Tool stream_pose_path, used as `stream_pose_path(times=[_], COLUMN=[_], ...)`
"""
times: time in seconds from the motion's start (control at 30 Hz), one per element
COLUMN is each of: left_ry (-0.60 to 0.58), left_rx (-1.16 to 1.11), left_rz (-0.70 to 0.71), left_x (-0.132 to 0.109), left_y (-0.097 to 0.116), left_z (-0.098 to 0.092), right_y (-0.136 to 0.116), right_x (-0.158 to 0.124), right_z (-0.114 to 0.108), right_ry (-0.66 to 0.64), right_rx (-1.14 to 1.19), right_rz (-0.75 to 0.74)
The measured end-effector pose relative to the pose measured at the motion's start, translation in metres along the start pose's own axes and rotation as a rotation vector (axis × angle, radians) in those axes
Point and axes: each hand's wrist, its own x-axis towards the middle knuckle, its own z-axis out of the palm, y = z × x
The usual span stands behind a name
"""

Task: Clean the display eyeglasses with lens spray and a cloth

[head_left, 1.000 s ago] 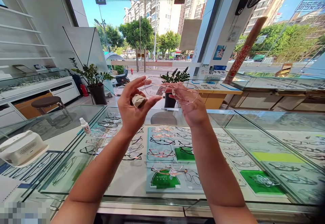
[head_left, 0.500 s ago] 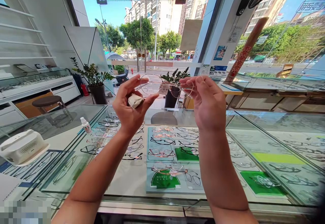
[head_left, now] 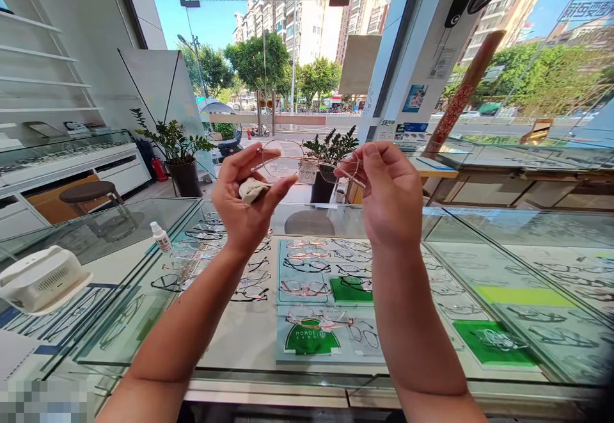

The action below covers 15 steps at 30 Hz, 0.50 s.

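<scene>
A pair of thin-rimmed eyeglasses (head_left: 283,158) is held up at chest height, lenses facing the window, with a small tag by the bridge. My right hand (head_left: 394,192) pinches its right end between thumb and fingers. My left hand (head_left: 244,202) has a crumpled pale cloth (head_left: 252,191) tucked in its palm. Its index finger and thumb reach round the left lens, the index fingertip at the frame's left end. Below both hands is a glass display counter (head_left: 240,352) with rows of eyeglasses inside.
A small white spray bottle (head_left: 160,236) and a white device (head_left: 43,279) stand on the counter at left. Beyond it are a round stool (head_left: 91,191), two potted plants (head_left: 177,144) and a glass front onto a street. Another display case (head_left: 527,183) runs along the right.
The eyeglasses and my right hand have shifted slightly to the left, and the frame has turned a little. My left hand has barely moved, keeping the cloth in its palm.
</scene>
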Motion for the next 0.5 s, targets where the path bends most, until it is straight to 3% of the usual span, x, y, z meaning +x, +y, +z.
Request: stream_pose_path(times=[0.17,0.5], left_ry=[0.045,0.048], left_rx=[-0.116,-0.141], left_rz=[-0.117,-0.191], left_x=[0.0018,0.0007], left_y=[0.0045,0.008], left_z=[0.0044,0.0059], right_y=[-0.0024,-0.0023], right_x=[-0.0003,0.0004], right_z=[0.0002,-0.0004], right_ry=[-0.006,-0.022], right_rx=[0.036,-0.018], right_rz=[0.017,0.022])
